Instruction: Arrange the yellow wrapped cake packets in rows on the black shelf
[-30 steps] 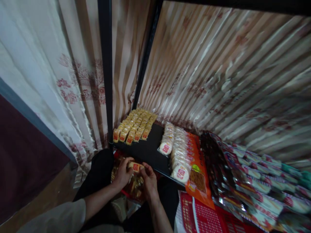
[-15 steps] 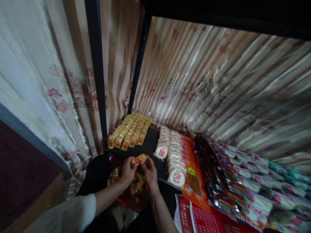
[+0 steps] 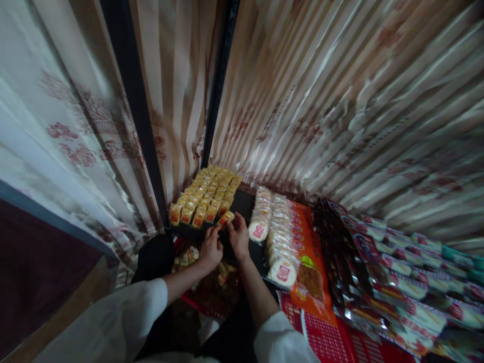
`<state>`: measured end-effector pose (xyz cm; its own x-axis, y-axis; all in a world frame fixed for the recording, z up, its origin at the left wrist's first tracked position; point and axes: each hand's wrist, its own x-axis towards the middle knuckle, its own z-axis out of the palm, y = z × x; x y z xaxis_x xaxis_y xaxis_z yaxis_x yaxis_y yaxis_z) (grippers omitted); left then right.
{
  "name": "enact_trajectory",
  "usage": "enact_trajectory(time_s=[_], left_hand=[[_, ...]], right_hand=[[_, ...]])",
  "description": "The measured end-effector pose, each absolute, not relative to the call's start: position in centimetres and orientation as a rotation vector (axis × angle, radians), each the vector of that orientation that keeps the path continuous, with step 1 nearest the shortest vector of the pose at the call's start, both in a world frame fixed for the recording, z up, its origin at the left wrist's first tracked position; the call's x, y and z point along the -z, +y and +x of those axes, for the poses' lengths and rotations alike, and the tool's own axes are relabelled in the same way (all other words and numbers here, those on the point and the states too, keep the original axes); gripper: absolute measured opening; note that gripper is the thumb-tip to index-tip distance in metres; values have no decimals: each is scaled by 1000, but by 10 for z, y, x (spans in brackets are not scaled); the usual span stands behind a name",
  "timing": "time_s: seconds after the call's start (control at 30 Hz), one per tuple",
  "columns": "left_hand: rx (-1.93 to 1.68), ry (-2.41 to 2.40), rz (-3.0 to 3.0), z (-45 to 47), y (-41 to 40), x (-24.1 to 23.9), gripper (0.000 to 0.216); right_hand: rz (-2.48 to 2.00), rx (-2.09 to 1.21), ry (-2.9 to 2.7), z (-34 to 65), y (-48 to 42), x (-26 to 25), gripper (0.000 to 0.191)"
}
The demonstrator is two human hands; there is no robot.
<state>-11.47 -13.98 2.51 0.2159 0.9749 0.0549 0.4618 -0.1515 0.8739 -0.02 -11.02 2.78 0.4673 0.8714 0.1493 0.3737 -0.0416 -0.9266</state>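
Note:
My left hand [image 3: 210,248] and my right hand [image 3: 239,233] are together over the front of a black shelf [image 3: 242,204]. Both pinch one small yellow wrapped snack [image 3: 226,218] with a red label. It sits at the front right end of several rows of the same yellow snacks [image 3: 206,196] lined up at the shelf's left end. Both sleeves are white.
Round white wrapped cakes [image 3: 274,237] lie in rows right of my hands, then an orange packet [image 3: 308,262] and dark and colourful packets [image 3: 378,267]. An open bag of yellow snacks [image 3: 192,259] lies below the shelf. Striped curtains [image 3: 321,101] hang behind; a black post [image 3: 132,116] stands left.
Both hands have lifted the yellow snack from above the bag below up onto the shelf, to the end of the yellow rows. The view has tilted and moved closer.

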Motion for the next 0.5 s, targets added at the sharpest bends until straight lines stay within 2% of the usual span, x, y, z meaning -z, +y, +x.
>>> enact_trajectory(time_s=[0.2,0.5], left_hand=[[-911,1319,1841,-110,-124,-12,57],[-911,1304,1859,-112,-120,-6,58]], right_hand=[[-1621,-563,-1142,-4,-97,-21,42],[-1621,-490,-1224,-1,-92,-12,44]])
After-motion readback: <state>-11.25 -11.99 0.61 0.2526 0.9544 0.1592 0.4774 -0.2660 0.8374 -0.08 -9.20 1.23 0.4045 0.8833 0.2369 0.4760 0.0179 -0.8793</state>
